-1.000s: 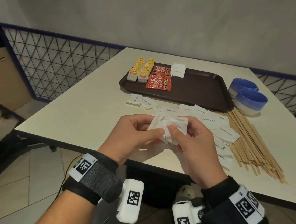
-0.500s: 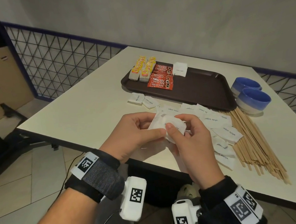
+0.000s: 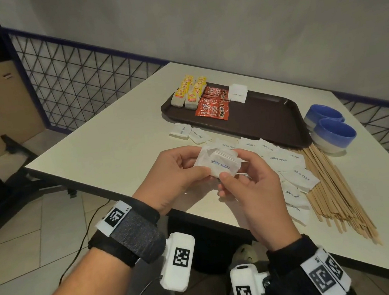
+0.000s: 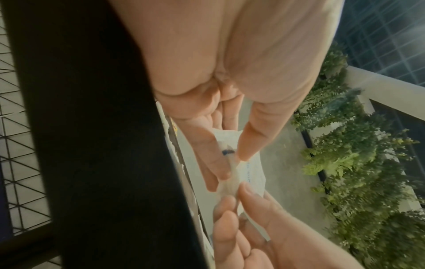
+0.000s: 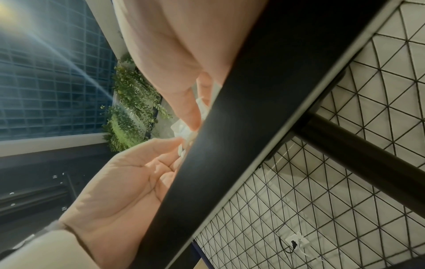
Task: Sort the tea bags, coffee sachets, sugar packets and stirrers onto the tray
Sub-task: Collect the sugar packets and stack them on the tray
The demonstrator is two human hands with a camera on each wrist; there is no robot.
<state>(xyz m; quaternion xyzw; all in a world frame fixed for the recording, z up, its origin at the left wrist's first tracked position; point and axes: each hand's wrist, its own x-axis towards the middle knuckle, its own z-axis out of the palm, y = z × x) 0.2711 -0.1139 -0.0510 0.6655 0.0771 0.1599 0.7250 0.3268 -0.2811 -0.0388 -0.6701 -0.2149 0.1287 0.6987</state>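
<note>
L hand (image 3: 177, 173) & R hand (image 3: 248, 185) both pinch sugar packets (image 3: 219, 165), fingers curled round stack, above counter (image 3: 108, 156) edge.

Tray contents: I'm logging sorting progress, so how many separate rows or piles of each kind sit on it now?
Tea bags: 2 rows
Coffee sachets: 1 row
Sugar packets: 1 pile
Stirrers: 0, all beside the tray
Total: 4

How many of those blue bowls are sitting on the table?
2. Both stand at the right end of the tray, side by side: the farther blue bowl and the nearer blue bowl, which overlaps it. Nothing suggests a hidden third.
</note>
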